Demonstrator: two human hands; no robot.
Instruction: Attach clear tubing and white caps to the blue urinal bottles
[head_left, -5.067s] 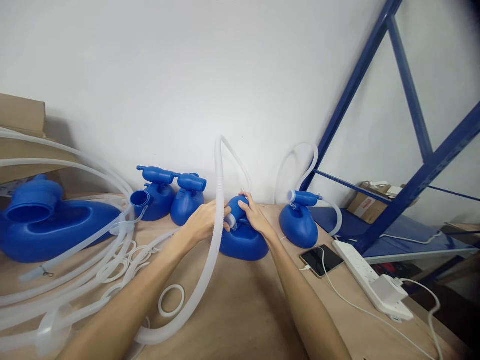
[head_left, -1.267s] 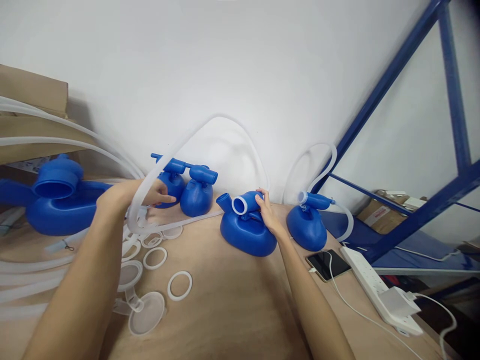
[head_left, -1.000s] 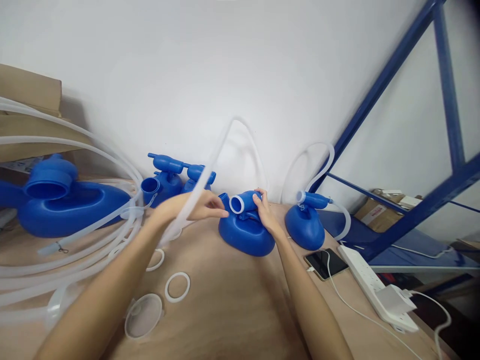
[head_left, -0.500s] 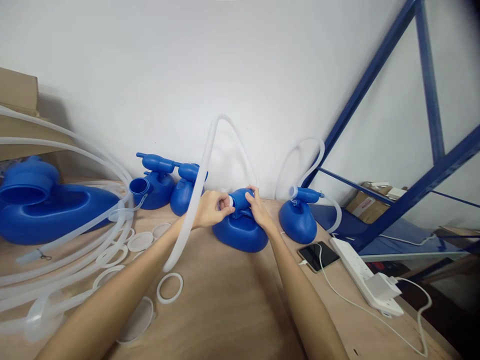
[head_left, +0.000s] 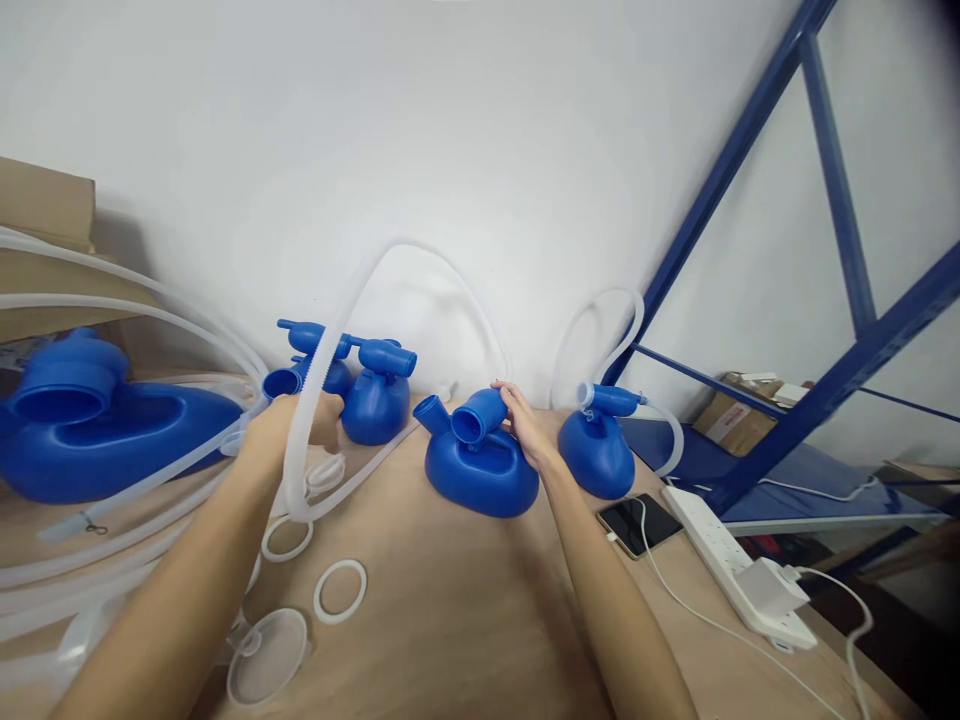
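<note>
A blue urinal bottle rests on the table, its wide round mouth facing me and a blue tubular piece sticking up at its left. My right hand holds it at the neck, fingers round the back. Over to the left, my left hand is near another blue bottle; its fingers are mostly hidden. A clear hose arches in front of my left wrist. Below that hand lies a whitish cap-like part. White rings and a translucent disc are on the tabletop.
Blue bottles stand in the middle, at right with a hose, and large at far left. Coiled hoses cover the left side. A phone and power strip lie right, beside a blue rack.
My left hand has left the bottle's mouth and moved left; the white piece seen at that mouth is gone from it. The mouth now turns toward me. The hose has shifted left.
</note>
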